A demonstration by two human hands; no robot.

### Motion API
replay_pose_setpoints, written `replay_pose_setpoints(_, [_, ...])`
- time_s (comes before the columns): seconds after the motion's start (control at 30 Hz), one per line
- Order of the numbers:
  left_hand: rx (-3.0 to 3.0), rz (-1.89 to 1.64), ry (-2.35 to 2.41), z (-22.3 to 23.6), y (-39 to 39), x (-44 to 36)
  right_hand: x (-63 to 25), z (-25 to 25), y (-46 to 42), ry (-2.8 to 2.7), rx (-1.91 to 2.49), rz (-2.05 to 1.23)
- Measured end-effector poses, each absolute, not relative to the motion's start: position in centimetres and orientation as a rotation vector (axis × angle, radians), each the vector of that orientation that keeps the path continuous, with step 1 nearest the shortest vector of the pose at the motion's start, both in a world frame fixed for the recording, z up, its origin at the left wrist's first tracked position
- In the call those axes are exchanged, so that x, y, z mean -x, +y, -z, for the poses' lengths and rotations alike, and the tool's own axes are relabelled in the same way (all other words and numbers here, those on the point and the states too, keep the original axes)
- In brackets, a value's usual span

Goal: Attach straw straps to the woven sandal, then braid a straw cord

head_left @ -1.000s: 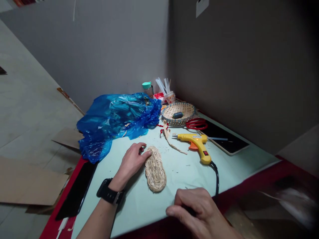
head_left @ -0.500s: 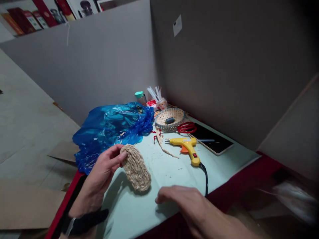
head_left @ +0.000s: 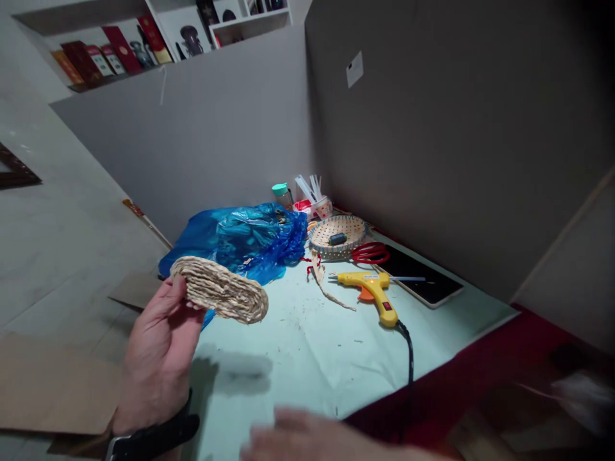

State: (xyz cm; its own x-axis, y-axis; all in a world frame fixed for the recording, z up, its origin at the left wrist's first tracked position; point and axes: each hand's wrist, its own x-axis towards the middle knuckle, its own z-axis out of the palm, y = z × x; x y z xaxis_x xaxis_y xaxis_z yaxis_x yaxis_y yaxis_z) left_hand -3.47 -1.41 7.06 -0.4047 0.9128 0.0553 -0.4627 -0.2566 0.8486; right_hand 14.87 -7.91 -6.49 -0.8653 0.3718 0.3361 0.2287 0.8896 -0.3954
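Note:
My left hand holds a long, rounded straw sole by its left end, with the thumb over the front face. Rows of twisted straw cord run along the sole. It hangs above the table's pale green cover, on which its shadow falls. Low at the bottom edge, my right hand is blurred, its fingers stretched out to the left and nothing visible in them. Right of the middle lies a yellow hot glue gun with a glue stick in its back. A loose straw strand lies left of its nozzle.
A crumpled blue plastic bag covers the back left of the table. Behind the glue gun are a woven basket holding a dark spool, red-handled scissors and a black tablet. A cup with glue sticks and a jar stand in the corner.
My left hand has raised the straw sole and turned it from steeply slanted to nearly level, leftward. My right hand has dropped toward the bottom edge and left. The view has shifted slightly.

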Motion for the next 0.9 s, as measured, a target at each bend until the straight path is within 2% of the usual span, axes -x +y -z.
replay_pose_setpoints(0.03, [-0.682,-1.801,0.965,-6.9,-1.3,3.6,-15.6,5.7,-6.4,-2.635,0.473,-0.467])
replay_pose_setpoints(0.1, [-0.660,-1.785,0.954,-6.5,-1.0,3.8,-17.5,4.3,-2.8,-2.640,0.942,-0.398])
replay_pose_setpoints(0.23, [-0.633,-1.781,0.913,-5.7,-0.5,3.5,-19.8,3.5,1.3,-2.619,1.124,-0.338])
replay_pose_setpoints(0.33, [-0.608,-1.757,0.904,-5.3,-0.2,3.0,-18.7,5.4,-1.1,-2.669,1.051,-0.344])
replay_pose_setpoints(0.43, [-0.607,-1.747,0.890,-5.1,0.3,2.8,-16.4,8.0,-5.3,-2.692,0.530,-0.272])
replay_pose_setpoints(0.5, [-0.601,-1.741,0.891,-4.9,0.6,2.7,-15.2,9.0,-7.1,-2.649,0.336,-0.172])
replay_pose_setpoints(0.63, [-0.581,-1.717,0.901,-4.6,1.0,2.6,-15.0,7.6,-7.3,-2.664,0.170,-0.155])
replay_pose_setpoints(0.73, [-0.560,-1.713,0.912,-4.3,1.3,2.5,-16.6,4.9,-6.5,-2.739,0.203,-0.227])
replay_pose_setpoints(0.9, [-0.528,-1.707,0.926,-3.5,1.8,3.2,-19.6,3.1,-3.9,-2.679,0.728,-0.195])
